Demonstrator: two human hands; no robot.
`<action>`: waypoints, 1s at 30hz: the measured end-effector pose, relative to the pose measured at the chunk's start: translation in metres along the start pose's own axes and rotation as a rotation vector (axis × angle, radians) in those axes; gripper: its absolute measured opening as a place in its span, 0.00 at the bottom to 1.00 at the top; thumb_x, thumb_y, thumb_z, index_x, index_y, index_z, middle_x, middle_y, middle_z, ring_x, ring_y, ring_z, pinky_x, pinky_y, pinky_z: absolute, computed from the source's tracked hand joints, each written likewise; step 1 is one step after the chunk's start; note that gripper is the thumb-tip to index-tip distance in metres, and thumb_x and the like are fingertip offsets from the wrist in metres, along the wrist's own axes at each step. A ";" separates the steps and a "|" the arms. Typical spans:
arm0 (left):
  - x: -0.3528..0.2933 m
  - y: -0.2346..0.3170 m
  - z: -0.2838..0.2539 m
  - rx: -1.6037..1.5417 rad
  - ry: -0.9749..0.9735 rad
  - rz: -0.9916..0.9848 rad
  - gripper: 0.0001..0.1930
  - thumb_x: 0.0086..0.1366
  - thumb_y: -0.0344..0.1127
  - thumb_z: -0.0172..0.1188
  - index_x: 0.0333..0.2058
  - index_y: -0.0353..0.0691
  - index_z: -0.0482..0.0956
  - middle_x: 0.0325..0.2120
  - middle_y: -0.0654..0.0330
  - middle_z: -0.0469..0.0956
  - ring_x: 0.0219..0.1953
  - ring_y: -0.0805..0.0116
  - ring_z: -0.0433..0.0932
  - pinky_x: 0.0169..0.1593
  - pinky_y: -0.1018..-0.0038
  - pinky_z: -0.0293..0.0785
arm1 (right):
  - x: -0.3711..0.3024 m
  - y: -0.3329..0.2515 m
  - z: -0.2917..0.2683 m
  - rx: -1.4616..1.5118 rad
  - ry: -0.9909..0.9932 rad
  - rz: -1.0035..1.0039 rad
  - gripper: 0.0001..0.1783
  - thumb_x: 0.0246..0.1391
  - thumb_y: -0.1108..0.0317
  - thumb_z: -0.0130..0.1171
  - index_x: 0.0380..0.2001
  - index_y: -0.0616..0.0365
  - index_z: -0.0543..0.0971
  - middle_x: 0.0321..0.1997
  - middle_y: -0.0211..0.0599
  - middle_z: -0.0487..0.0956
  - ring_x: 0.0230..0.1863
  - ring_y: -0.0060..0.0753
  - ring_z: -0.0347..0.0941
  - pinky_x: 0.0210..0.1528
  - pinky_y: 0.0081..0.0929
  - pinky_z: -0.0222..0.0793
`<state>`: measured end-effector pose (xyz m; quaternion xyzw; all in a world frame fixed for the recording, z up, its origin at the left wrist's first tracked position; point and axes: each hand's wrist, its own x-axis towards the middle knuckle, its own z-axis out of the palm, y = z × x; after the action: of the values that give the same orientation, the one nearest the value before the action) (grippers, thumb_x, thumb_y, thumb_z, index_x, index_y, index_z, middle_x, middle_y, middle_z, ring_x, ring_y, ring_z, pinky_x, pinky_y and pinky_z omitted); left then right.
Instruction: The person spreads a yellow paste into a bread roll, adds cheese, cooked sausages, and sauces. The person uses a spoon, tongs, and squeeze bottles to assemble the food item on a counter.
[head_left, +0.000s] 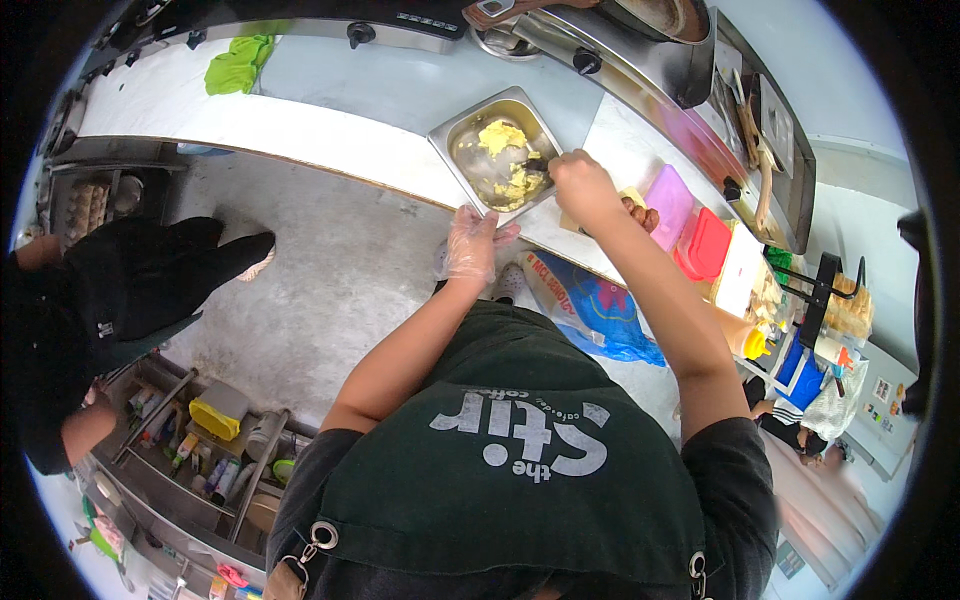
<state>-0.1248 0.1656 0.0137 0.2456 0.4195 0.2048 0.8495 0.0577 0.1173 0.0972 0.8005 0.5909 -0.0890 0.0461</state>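
Indoors, pan (462,165) on counter (330,138) (seemingly smooth).

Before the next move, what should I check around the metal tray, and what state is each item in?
1. Left hand at the metal tray: ok, at its near corner.
2. Right hand on the utensil: ok, with the dark end inside the tray.
3. Both hands gloved: not ok; the left wears a clear glove, the right looks bare.
4. Yellow food contained: ok, in clumps inside the tray.
5. Tray fully on the counter: cannot tell; its near corner is close to the edge, beside the left hand.
6. Green cloth away from the tray: ok, well to the left.
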 end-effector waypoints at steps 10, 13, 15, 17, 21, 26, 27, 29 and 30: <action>-0.001 0.004 0.000 0.161 0.005 0.048 0.05 0.68 0.24 0.52 0.41 0.34 0.67 0.32 0.57 0.74 0.28 0.63 0.82 0.34 0.70 0.84 | -0.013 -0.075 0.013 0.433 0.012 0.213 0.08 0.51 0.72 0.58 0.33 0.62 0.83 0.30 0.50 0.83 0.34 0.55 0.80 0.41 0.46 0.76; -0.003 0.004 0.001 0.089 -0.003 0.039 0.06 0.68 0.26 0.54 0.41 0.34 0.68 0.34 0.56 0.76 0.29 0.64 0.81 0.35 0.70 0.84 | -0.008 -0.072 0.017 0.578 0.135 0.299 0.10 0.53 0.69 0.61 0.37 0.61 0.85 0.30 0.49 0.84 0.31 0.50 0.81 0.37 0.42 0.75; -0.006 0.008 0.003 0.040 -0.005 0.024 0.06 0.68 0.27 0.55 0.41 0.34 0.69 0.35 0.55 0.76 0.29 0.63 0.81 0.37 0.69 0.85 | -0.003 -0.060 0.016 0.814 0.063 0.471 0.13 0.52 0.68 0.63 0.40 0.62 0.85 0.29 0.46 0.85 0.26 0.40 0.79 0.32 0.35 0.73; -0.006 0.010 0.004 0.035 0.003 0.000 0.05 0.68 0.26 0.54 0.41 0.34 0.69 0.35 0.55 0.75 0.29 0.63 0.81 0.37 0.69 0.85 | 0.000 -0.046 0.016 1.022 -0.001 0.611 0.14 0.52 0.66 0.65 0.41 0.63 0.85 0.28 0.42 0.85 0.23 0.30 0.75 0.28 0.28 0.70; -0.001 0.001 -0.005 0.258 0.082 0.075 0.16 0.65 0.29 0.59 0.48 0.33 0.67 0.38 0.55 0.73 0.35 0.62 0.78 0.40 0.66 0.80 | -0.005 -0.027 0.019 1.368 -0.075 0.755 0.14 0.55 0.65 0.65 0.40 0.64 0.84 0.28 0.32 0.84 0.21 0.16 0.64 0.24 0.17 0.61; -0.017 0.007 -0.019 0.811 0.301 0.559 0.33 0.55 0.32 0.69 0.56 0.32 0.61 0.46 0.50 0.68 0.47 0.59 0.67 0.54 0.57 0.65 | -0.036 -0.012 0.000 1.562 -0.125 0.827 0.13 0.59 0.64 0.62 0.43 0.60 0.82 0.30 0.25 0.80 0.24 0.13 0.61 0.23 0.14 0.54; -0.025 0.011 -0.014 0.844 0.260 0.635 0.35 0.54 0.31 0.69 0.57 0.32 0.60 0.48 0.49 0.66 0.50 0.57 0.66 0.56 0.56 0.64 | -0.047 -0.011 -0.007 1.583 -0.114 0.851 0.12 0.59 0.65 0.61 0.43 0.60 0.82 0.30 0.24 0.79 0.24 0.13 0.61 0.23 0.14 0.53; -0.043 0.027 0.007 0.896 0.191 0.796 0.40 0.53 0.31 0.70 0.60 0.33 0.57 0.53 0.48 0.62 0.56 0.54 0.63 0.61 0.54 0.60 | -0.074 -0.001 -0.018 1.670 -0.079 0.805 0.12 0.61 0.64 0.60 0.45 0.58 0.81 0.29 0.21 0.76 0.24 0.11 0.59 0.22 0.13 0.49; -0.045 0.029 0.020 0.888 0.042 0.841 0.43 0.52 0.32 0.71 0.61 0.33 0.55 0.56 0.48 0.60 0.58 0.54 0.62 0.63 0.55 0.58 | -0.092 0.005 -0.024 1.665 -0.011 0.848 0.12 0.61 0.65 0.60 0.45 0.59 0.80 0.29 0.21 0.75 0.23 0.11 0.59 0.21 0.13 0.48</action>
<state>-0.1380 0.1592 0.0688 0.7166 0.3486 0.3331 0.5040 0.0381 0.0338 0.1391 0.7241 -0.0051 -0.4634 -0.5108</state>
